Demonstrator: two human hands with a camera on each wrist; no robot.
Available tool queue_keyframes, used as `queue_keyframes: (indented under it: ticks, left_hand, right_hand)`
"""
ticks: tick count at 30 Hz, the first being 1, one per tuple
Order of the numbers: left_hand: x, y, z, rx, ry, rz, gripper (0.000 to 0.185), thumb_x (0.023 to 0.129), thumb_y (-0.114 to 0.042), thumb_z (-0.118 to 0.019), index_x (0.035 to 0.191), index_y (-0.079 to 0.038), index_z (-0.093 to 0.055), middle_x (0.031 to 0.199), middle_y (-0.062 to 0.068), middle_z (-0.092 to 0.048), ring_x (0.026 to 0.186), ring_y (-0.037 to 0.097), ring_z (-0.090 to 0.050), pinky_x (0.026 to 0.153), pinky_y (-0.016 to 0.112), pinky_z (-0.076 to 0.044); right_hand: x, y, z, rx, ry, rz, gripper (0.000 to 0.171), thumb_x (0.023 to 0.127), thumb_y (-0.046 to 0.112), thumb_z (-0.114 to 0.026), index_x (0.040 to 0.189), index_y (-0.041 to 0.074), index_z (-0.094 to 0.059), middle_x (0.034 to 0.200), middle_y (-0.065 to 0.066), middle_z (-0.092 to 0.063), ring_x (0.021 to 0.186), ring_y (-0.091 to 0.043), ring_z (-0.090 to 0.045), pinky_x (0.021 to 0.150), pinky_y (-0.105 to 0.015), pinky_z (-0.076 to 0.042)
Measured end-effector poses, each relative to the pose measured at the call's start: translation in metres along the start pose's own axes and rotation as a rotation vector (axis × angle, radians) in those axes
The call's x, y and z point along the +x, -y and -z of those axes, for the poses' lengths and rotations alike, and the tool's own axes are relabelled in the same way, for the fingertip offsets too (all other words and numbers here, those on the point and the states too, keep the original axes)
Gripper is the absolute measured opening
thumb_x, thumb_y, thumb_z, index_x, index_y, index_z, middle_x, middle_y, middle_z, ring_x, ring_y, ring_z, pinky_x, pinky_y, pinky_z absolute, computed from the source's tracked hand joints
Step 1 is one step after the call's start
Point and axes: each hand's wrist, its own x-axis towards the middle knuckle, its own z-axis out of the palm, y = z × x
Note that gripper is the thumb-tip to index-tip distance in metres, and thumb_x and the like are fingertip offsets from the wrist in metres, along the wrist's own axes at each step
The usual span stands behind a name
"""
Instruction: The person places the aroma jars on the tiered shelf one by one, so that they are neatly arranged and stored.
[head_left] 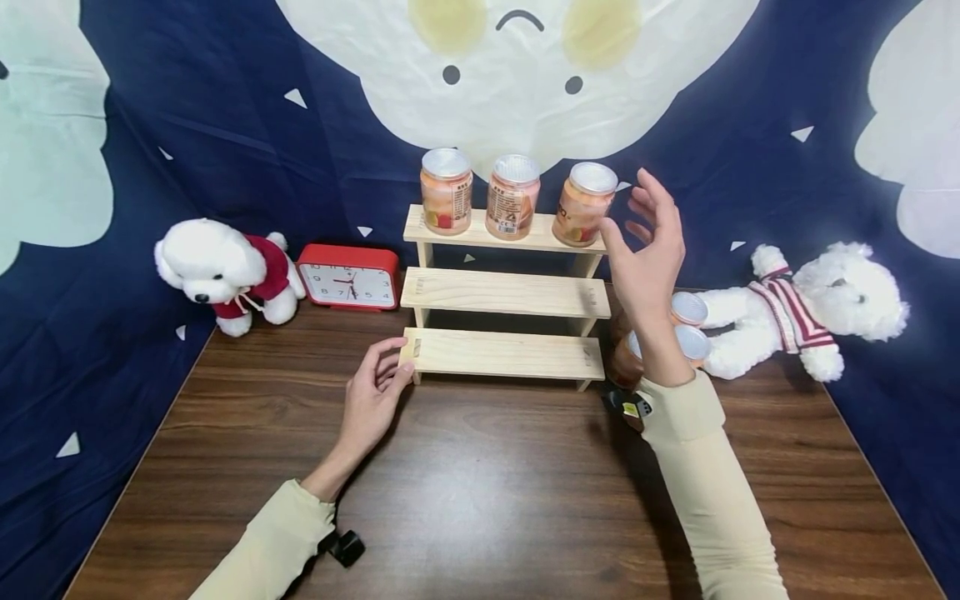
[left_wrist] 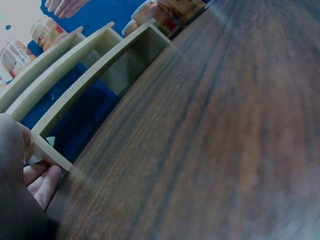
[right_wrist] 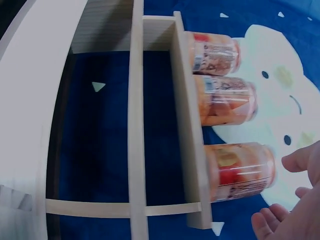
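Observation:
A three-step wooden shelf (head_left: 502, 292) stands at the back of the brown table (head_left: 487, 492). Three orange drink cans are upright on its top step: left (head_left: 446, 192), middle (head_left: 512, 197), right (head_left: 583, 204). My right hand (head_left: 648, 250) is raised, its fingers spread, just right of the right can (right_wrist: 240, 172) and apart from it. My left hand (head_left: 375, 387) holds the left end of the lowest step, thumb on top. In the left wrist view its fingers (left_wrist: 42, 180) lie at the corner of the shelf (left_wrist: 85, 65).
More cans (head_left: 690, 325) sit on the table right of the shelf, partly hidden by my right forearm. A white plush dog in a striped top (head_left: 810, 308) lies beyond them. A red clock (head_left: 348, 277) and a second plush dog (head_left: 225, 275) stand left of the shelf.

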Motion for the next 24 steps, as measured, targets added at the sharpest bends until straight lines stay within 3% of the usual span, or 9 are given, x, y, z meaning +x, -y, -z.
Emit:
queue_keyframes:
  ticks: [5,10,17,24]
  left_hand:
    - [0.000,-0.007,-0.001,0.024,0.004,0.060,0.040,0.108,-0.004,-0.071,0.147,-0.004,-0.064,0.130,0.027,-0.076,0.107,-0.003,-0.070,0.092,0.011,-0.058]
    - [-0.001,-0.002,-0.001,0.018,0.003,0.001,0.039,0.108,-0.007,-0.072,0.146,-0.003,-0.064,0.128,0.029,-0.076,0.109,0.004,-0.073,0.092,0.012,-0.060]
    - [0.004,0.021,0.004,-0.022,-0.006,-0.082,0.037,0.107,-0.019,-0.078,0.142,-0.012,-0.070,0.120,0.020,-0.081,0.107,0.008,-0.076,0.087,0.015,-0.062]
    - [-0.001,-0.003,0.000,0.016,0.007,0.008,0.039,0.108,-0.007,-0.072,0.145,-0.004,-0.065,0.128,0.027,-0.077,0.109,0.006,-0.074,0.092,0.014,-0.061]
  right_hand:
    - [-0.005,0.010,0.010,0.045,-0.002,-0.017,0.058,0.097,0.002,-0.079,0.153,0.010,-0.065,0.140,-0.008,-0.070,0.130,-0.017,-0.065,0.111,-0.038,-0.056]
    - [-0.012,0.017,0.020,0.097,-0.003,-0.005,0.055,0.097,0.004,-0.079,0.151,0.010,-0.067,0.133,0.001,-0.071,0.129,-0.019,-0.066,0.109,-0.034,-0.054]
    - [-0.027,0.025,0.032,0.112,-0.016,0.037,0.053,0.096,0.002,-0.078,0.147,0.005,-0.067,0.128,0.002,-0.071,0.127,-0.021,-0.067,0.109,-0.033,-0.053]
    - [-0.040,0.023,0.048,0.141,-0.070,0.028,0.052,0.092,-0.003,-0.078,0.143,0.001,-0.068,0.123,-0.003,-0.071,0.121,-0.024,-0.067,0.106,-0.031,-0.052]
